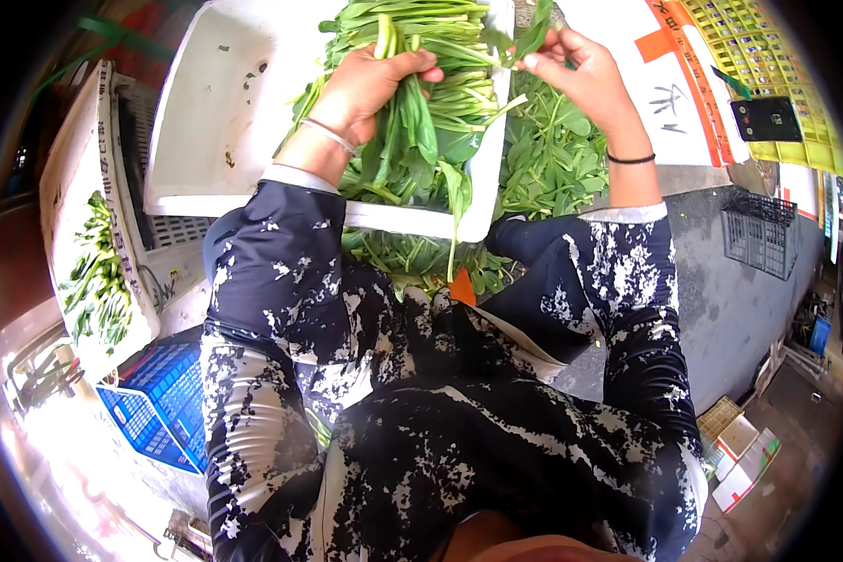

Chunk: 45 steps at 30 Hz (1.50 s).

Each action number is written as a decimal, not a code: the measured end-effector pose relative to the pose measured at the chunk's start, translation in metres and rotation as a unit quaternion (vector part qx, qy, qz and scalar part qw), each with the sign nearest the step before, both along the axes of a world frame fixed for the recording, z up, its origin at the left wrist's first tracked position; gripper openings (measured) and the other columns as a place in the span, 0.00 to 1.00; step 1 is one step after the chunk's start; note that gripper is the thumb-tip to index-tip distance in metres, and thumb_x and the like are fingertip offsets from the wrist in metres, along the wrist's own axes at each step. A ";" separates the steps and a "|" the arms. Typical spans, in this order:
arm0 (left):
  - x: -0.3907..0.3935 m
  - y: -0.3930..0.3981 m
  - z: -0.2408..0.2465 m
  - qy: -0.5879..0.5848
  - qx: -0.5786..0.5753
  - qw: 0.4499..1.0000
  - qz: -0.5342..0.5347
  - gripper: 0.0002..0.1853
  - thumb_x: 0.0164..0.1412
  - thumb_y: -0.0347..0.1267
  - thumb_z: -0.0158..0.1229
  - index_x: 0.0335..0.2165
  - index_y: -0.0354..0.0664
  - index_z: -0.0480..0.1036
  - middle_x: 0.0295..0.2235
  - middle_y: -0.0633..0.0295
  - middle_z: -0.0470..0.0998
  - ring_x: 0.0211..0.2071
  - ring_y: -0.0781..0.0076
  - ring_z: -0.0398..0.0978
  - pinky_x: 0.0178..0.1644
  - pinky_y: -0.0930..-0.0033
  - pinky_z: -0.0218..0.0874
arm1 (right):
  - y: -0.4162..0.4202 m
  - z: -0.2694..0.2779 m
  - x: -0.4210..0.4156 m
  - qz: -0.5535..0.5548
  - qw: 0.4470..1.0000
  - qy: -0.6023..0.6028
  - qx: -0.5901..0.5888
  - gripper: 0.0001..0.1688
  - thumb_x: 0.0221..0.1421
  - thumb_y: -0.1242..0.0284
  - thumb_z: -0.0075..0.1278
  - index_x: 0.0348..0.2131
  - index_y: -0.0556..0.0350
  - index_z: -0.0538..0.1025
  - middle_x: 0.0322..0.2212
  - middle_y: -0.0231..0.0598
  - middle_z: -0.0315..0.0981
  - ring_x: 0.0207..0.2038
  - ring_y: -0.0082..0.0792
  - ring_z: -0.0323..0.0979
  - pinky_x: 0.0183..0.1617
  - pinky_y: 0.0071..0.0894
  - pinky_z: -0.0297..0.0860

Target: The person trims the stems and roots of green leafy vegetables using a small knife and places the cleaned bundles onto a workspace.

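Observation:
My left hand (369,88) grips a small bunch of leafy green stalks (411,119), cut stems up and leaves hanging down. With thumb and fingertips my right hand (576,67) pinches a single leafy green (534,34) beyond the right rim of the box. Beneath both hands lies a white foam box (218,105), tilted across my lap. Stacked greens (456,95) fill its right part, their pale stems in rows. Leaves (456,190) droop over its near edge.
Loose greens (551,147) are heaped below the box. At left, another white foam box (77,211) holds greens beside a blue plastic crate (161,407). At right are a white box with orange tape (702,91), a yellow crate (730,35), a black phone (767,119) and a grey crate (759,232).

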State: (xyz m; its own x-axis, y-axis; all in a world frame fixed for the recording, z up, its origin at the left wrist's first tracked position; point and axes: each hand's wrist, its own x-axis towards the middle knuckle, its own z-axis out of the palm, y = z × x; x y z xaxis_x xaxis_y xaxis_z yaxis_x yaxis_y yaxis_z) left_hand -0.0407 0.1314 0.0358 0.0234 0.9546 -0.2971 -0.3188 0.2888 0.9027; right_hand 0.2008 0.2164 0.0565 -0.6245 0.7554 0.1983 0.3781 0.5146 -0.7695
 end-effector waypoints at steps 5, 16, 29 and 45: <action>0.011 -0.003 -0.011 0.009 -0.029 0.999 -0.017 0.13 0.50 0.30 0.60 0.33 0.33 0.71 0.26 0.58 0.76 0.23 0.74 0.73 0.28 0.74 0.66 | -0.038 -0.006 -0.012 0.048 0.996 -0.057 0.051 0.10 0.44 0.79 0.52 0.32 0.60 0.74 0.36 0.36 0.74 0.39 0.27 0.71 0.44 0.23 0.66; 0.022 -0.008 -0.023 0.124 -0.019 0.990 -0.059 0.16 0.45 0.27 0.64 0.33 0.30 0.70 0.27 0.60 0.76 0.27 0.75 0.73 0.34 0.76 0.65 | -0.064 -0.026 -0.006 0.031 0.993 -0.115 0.024 0.13 0.42 0.78 0.54 0.34 0.59 0.74 0.33 0.37 0.75 0.36 0.30 0.73 0.42 0.25 0.67; 0.023 -0.006 -0.028 0.112 -0.014 0.993 -0.040 0.12 0.45 0.25 0.63 0.30 0.32 0.71 0.25 0.62 0.75 0.23 0.76 0.72 0.28 0.75 0.66 | -0.041 -0.071 -0.023 -0.196 0.970 -0.004 -0.142 0.23 0.43 0.56 0.56 0.25 0.61 0.76 0.16 0.32 0.70 0.20 0.22 0.67 0.26 0.23 0.63; 0.005 0.000 -0.015 0.049 -0.015 0.998 0.036 0.08 0.46 0.24 0.60 0.28 0.34 0.70 0.24 0.61 0.75 0.21 0.73 0.72 0.25 0.72 0.65 | -0.031 -0.048 0.007 -0.129 0.976 0.032 -0.175 0.08 0.48 0.71 0.51 0.29 0.56 0.74 0.20 0.21 0.65 0.20 0.12 0.56 0.23 0.13 0.53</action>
